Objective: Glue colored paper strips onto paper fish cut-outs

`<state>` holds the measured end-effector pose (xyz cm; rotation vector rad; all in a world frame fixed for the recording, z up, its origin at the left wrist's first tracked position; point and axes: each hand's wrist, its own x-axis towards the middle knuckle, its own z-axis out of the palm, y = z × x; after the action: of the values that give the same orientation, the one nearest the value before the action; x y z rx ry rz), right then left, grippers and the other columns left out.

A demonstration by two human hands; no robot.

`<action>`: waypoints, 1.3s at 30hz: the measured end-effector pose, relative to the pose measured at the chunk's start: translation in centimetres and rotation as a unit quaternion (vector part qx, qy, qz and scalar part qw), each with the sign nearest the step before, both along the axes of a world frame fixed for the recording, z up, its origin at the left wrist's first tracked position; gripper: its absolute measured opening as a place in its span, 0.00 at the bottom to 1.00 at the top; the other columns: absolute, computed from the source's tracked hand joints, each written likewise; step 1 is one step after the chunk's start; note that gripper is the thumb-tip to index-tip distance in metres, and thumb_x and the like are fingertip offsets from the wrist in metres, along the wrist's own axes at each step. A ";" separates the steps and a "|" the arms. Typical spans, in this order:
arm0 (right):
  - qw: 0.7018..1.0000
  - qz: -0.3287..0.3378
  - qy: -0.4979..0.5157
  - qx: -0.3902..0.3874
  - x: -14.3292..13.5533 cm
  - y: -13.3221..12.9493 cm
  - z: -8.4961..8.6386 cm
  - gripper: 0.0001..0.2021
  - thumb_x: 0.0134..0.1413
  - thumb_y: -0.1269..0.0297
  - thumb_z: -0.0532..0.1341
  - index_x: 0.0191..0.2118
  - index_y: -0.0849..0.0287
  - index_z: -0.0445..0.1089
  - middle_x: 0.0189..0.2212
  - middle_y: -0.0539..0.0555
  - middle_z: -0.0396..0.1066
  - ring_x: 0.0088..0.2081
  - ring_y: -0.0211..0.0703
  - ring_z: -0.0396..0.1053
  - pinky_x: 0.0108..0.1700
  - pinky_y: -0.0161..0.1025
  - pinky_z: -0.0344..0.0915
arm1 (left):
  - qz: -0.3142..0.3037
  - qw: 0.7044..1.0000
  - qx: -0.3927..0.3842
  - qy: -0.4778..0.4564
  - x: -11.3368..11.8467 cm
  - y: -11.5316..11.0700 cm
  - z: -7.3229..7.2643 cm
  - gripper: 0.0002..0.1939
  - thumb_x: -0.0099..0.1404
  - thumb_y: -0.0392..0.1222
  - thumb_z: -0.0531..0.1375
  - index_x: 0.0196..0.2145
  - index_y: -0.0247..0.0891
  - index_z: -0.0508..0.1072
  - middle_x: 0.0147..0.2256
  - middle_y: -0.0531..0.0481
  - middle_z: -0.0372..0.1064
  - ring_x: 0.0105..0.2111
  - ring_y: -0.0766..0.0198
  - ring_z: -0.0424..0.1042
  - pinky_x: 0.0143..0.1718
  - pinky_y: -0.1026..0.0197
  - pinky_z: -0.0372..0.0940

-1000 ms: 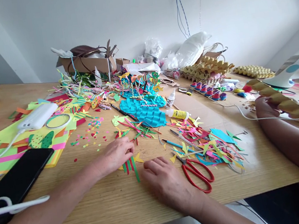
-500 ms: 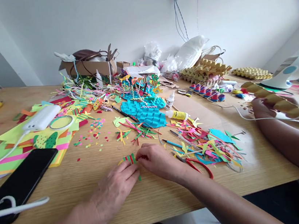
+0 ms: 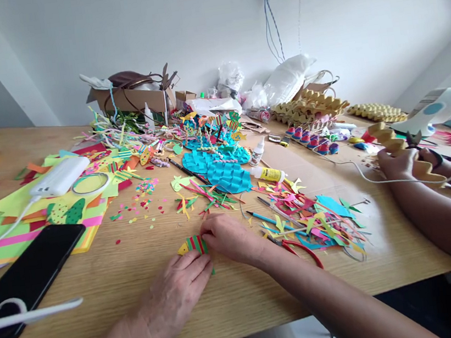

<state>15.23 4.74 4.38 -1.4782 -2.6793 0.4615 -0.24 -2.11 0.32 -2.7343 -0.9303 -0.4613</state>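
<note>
A small paper fish (image 3: 196, 244) with green and red stripes and a yellow head lies on the wooden table in front of me. Across its lower part rests my left hand (image 3: 182, 285), fingers stretched flat and holding it down. My right hand (image 3: 229, 240) is closed in a pinch at the fish's right end; its fingertips are partly hidden. Just right of my right wrist are red-handled scissors (image 3: 300, 250) and a heap of coloured paper scraps (image 3: 319, 223). Blue scaly paper pieces (image 3: 229, 177) lie beyond my hands.
At the right, a co-worker's hands (image 3: 399, 162) hold scissors (image 3: 415, 139) and an egg carton strip (image 3: 421, 171). A black phone (image 3: 35, 271), a white power bank (image 3: 59, 177) and paper sheets (image 3: 89, 239) lie left. Glue bottles (image 3: 268, 174), a white cable (image 3: 363, 176) and boxes (image 3: 137, 100) stand farther back.
My right hand has shifted slightly left and up at the fish, and more of the yellow head shows. The co-worker's hands now show scissors at the egg carton strip.
</note>
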 end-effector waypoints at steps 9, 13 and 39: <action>1.000 0.006 -0.015 0.003 -0.1 0.1 0.3 0.13 0.49 0.71 0.51 0.30 0.61 0.73 0.32 0.55 0.74 0.36 0.39 0.69 0.35 0.31 0.59 | 0.006 1.000 -0.012 -0.002 0.0 -0.3 -0.1 0.19 0.65 0.26 0.43 0.43 0.33 0.70 0.43 0.48 0.71 0.43 0.60 0.67 0.42 0.59 0.63; 1.000 -0.002 -0.024 0.002 -0.3 0.3 0.2 0.13 0.49 0.71 0.51 0.31 0.61 0.73 0.33 0.56 0.74 0.35 0.40 0.69 0.35 0.32 0.58 | 0.012 1.000 -0.001 -0.010 0.1 -0.3 0.0 0.20 0.65 0.26 0.42 0.42 0.34 0.71 0.42 0.50 0.72 0.42 0.61 0.67 0.41 0.60 0.62; 0.999 -0.017 0.002 0.041 1.0 1.2 0.8 0.14 0.52 0.71 0.49 0.35 0.60 0.72 0.36 0.55 0.73 0.38 0.39 0.68 0.37 0.31 0.57 | 0.002 1.000 -0.019 -0.016 -0.2 -0.7 0.1 0.21 0.65 0.27 0.41 0.43 0.37 0.71 0.44 0.50 0.70 0.44 0.62 0.65 0.42 0.60 0.64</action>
<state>16.22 5.90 5.23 -1.4973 -2.6317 0.3482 -0.39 -2.79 0.46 -2.7658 -0.9630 -0.4942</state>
